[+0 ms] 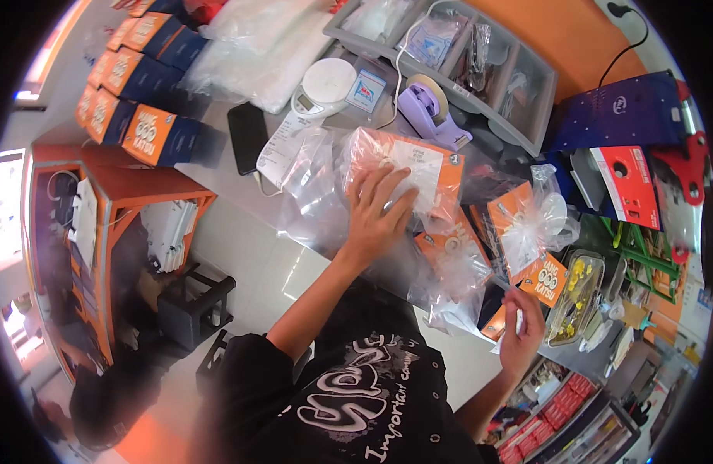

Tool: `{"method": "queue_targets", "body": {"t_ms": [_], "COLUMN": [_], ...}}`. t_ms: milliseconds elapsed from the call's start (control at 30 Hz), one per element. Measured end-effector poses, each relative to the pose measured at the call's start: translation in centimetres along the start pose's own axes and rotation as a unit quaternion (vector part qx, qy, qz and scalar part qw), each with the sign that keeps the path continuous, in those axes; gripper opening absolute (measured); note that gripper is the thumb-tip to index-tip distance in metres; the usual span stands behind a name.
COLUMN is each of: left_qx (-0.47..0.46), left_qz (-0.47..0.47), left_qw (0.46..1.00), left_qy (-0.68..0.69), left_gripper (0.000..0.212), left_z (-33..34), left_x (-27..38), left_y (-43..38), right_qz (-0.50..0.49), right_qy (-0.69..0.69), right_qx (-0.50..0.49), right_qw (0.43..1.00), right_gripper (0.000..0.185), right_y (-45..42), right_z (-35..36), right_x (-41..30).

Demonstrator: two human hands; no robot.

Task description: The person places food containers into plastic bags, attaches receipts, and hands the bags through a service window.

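Observation:
My left hand (382,211) lies with spread fingers on an orange cardboard food box (449,174) wrapped in a clear plastic bag (313,180). A white printed label (421,165) shows on the box, partly under my fingers. Lower right, my right hand (521,330) is curled around a thin pale object (498,282); what it is cannot be made out. Just beyond that hand are more orange and dark blue boxes in knotted clear bags, one bagged box (510,209) and another bagged box (440,246). An orange box (545,281) lies beside them.
Behind the box stand a purple tape dispenser (432,113), a white kitchen scale (327,81) and a grey divided tray (510,124). A black phone (247,139) lies beside a printed receipt (284,148). Stacked boxes (156,136) stand left; a lidded clear container (575,296) sits right.

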State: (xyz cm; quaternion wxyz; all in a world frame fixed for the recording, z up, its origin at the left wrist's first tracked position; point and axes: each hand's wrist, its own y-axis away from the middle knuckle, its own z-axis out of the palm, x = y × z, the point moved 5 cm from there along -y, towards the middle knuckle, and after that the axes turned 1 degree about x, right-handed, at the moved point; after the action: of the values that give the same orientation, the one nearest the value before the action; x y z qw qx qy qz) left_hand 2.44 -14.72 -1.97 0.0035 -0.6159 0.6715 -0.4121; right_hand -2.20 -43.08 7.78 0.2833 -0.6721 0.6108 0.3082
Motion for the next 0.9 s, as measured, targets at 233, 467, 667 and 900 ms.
{"method": "queue_targets", "body": {"t_ms": [233,467,667,900], "left_qx": [0.033,-0.02,-0.053,-0.118], "left_qz": [-0.031,-0.277,-0.44,-0.273], "left_qw": [0.988,0.929,0.828,0.899], "left_qy": [0.147,0.245,0.344,0.322], "left_gripper": [0.03,0.043,0.035,0.034], "left_z": [0.3,-2.2,-0.2,1.0], "left_x": [-1.6,-3.2,-6.2,-7.8], "left_y": [0.4,-3.6,-6.9,-8.7], "right_qz": [-0.114,0.01,-0.062,-0.028], "right_qy": [0.081,-0.087,0.0,-0.057], "right_qx": [-0.127,-0.18,-0.07,-0.01], "right_qw": [0.982,0.98,0.996,0.998], "right_gripper": [0.068,0.077,0.048,0.019], "right_y": [-11.9,-13.1,-14.5,-14.5], "right_z": [13.2,14.9,15.8,15.8], "right_x": [-9.1,-7.1,-5.7,-5.2]}}
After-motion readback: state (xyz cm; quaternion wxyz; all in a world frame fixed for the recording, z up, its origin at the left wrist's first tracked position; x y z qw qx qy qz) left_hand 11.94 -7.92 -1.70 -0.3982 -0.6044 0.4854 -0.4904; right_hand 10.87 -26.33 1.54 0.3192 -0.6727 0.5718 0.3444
